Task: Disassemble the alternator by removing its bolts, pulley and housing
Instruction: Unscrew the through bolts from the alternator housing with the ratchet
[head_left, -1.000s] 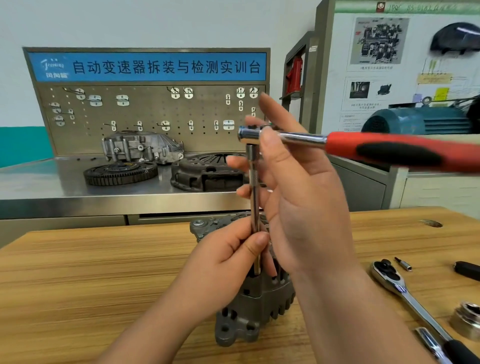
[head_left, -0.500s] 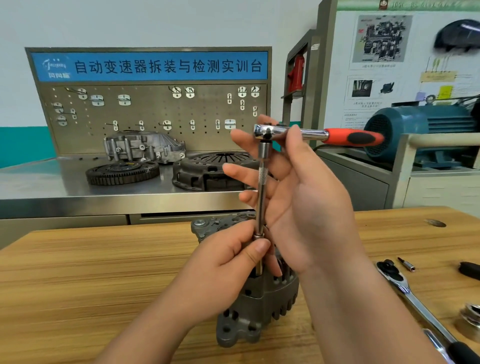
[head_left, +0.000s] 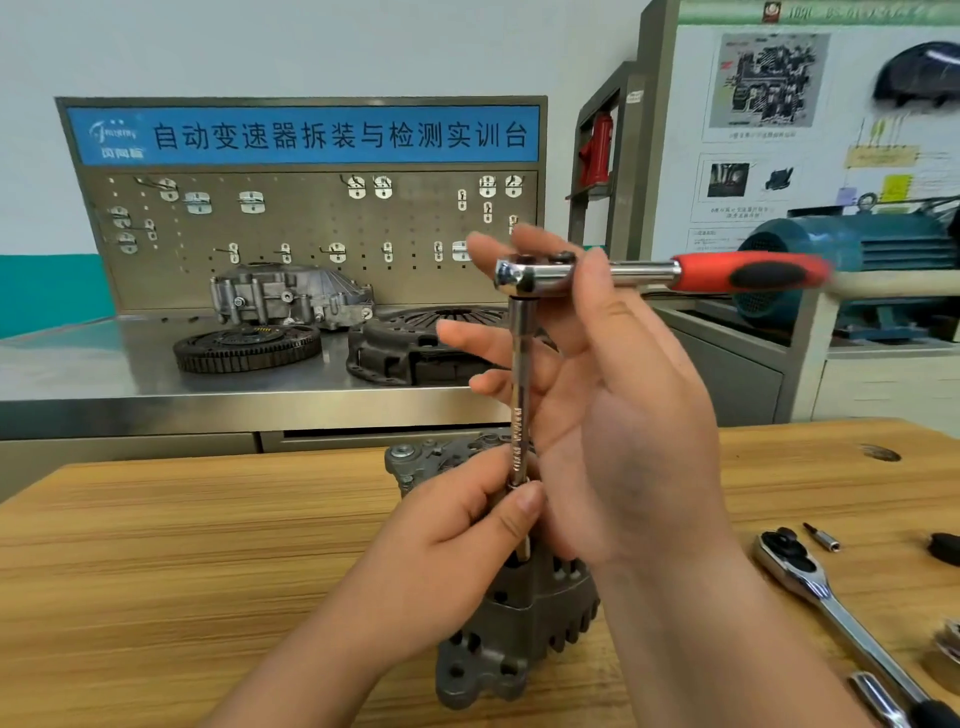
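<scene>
2 grips: left hand (head_left: 457, 540) pinches the extension bar (head_left: 521, 384) low, steadying it on the alternator (head_left: 524, 629); right hand (head_left: 628, 415) clasps the ratchet (head_left: 644, 273) above between thumb and loose fingers.

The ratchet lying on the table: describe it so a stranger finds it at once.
On the wooden table, look right of the alternator. The lying ratchet is chrome, flat on the wood, its round black-knobbed head nearest the small bit. Unlike the red-handled ratchet held up by the right hand, nothing holds it.
</scene>
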